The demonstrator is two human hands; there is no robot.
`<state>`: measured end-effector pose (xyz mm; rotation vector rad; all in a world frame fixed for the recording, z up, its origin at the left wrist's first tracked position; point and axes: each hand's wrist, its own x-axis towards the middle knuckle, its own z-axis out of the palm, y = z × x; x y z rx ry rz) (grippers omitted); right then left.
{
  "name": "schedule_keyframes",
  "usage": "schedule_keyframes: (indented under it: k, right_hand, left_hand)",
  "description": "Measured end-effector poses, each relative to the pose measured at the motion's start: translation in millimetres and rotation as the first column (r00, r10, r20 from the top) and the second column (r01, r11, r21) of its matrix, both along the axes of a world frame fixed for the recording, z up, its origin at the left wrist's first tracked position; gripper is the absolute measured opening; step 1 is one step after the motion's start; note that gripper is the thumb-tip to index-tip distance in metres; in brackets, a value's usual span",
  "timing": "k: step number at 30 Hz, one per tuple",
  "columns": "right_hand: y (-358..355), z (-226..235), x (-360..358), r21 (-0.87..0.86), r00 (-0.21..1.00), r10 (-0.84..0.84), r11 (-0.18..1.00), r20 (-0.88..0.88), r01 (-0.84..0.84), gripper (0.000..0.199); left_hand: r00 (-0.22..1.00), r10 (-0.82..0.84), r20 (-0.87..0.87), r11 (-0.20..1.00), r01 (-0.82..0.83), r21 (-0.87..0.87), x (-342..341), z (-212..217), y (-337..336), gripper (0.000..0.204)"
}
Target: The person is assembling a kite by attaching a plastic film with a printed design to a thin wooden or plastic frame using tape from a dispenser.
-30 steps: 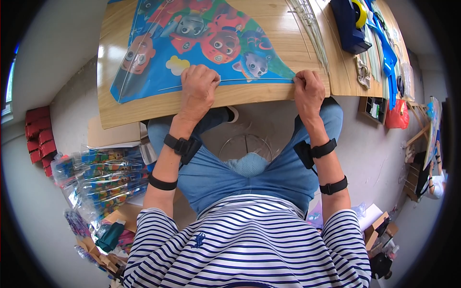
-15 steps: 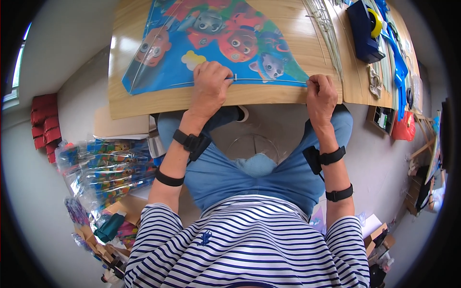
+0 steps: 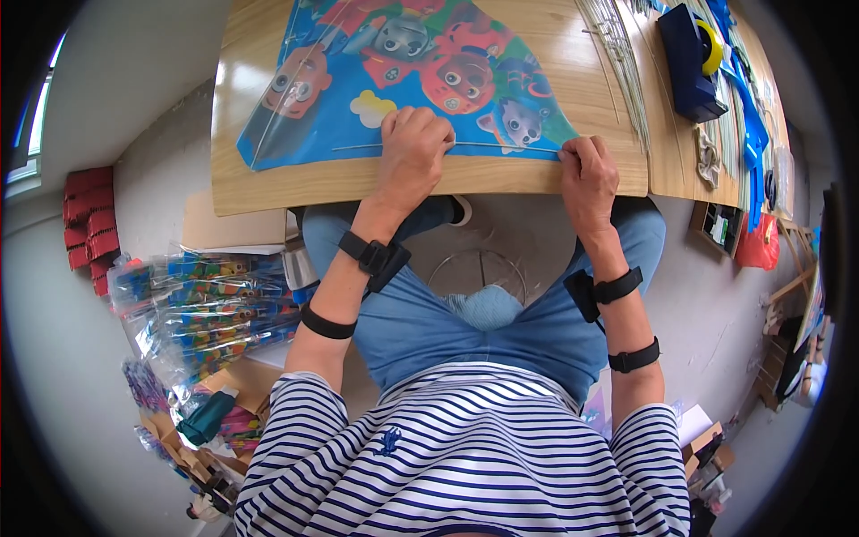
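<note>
A blue kite-like sheet (image 3: 333,128) printed with cartoon characters lies near the table's front edge. Along its near side runs a thin pale rod (image 3: 503,144). My left hand (image 3: 413,148) is closed over the rod's middle, its fingertips pinching there and hiding that spot. At the sheet's right corner, my right hand (image 3: 589,174) pinches the rod's end between thumb and fingers. Another long thin rod (image 3: 284,87) slants along the sheet's left side.
The wooden table (image 3: 295,190) bears a bundle of thin rods (image 3: 620,58) and a dark tape dispenser (image 3: 691,72) with yellow tape at right. Blue ribbon (image 3: 750,125) hangs beyond. Plastic-wrapped colourful packages (image 3: 210,309) lie below left, by a cardboard box (image 3: 234,219).
My left hand has slid right along the rod, covering a small white fitting that showed before. My right hand has shifted slightly left. The whole view has moved a little.
</note>
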<state>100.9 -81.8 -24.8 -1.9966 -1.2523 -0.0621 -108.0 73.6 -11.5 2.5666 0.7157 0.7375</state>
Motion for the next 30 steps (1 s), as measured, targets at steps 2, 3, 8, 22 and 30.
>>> schedule_keyframes:
  k: [2,3,8,22,30]
  right_hand:
    - [-0.4,-0.8,0.4,-0.004,1.000,-0.002,1.000,-0.003,0.002,0.009]
    - [-0.6,-1.1,0.6,-0.007,1.000,-0.004,1.000,-0.006,0.004,0.009]
    - [-0.4,-1.5,0.7,0.012,1.000,0.001,1.000,0.005,-0.001,0.009]
    - [-0.5,-2.9,1.9,0.007,1.000,0.003,1.000,0.008,-0.003,0.009]
    - [-0.5,-2.7,1.8,0.002,1.000,0.002,1.000,-0.006,-0.002,0.009]
  left_hand:
    - [1.000,-0.006,-0.008,1.000,0.006,0.008,1.0,-0.4,0.6,0.008]
    - [1.000,-0.006,-0.009,1.000,0.006,0.008,1.3,-0.6,0.6,0.008]
    - [1.000,-0.010,-0.021,1.000,0.009,-0.014,1.5,-4.1,0.7,0.010]
    - [1.000,0.009,-0.019,1.000,-0.009,-0.010,0.4,-0.8,10.1,0.008]
    - [0.998,-0.008,-0.056,1.000,0.008,0.002,-4.8,-0.1,6.5,0.008]
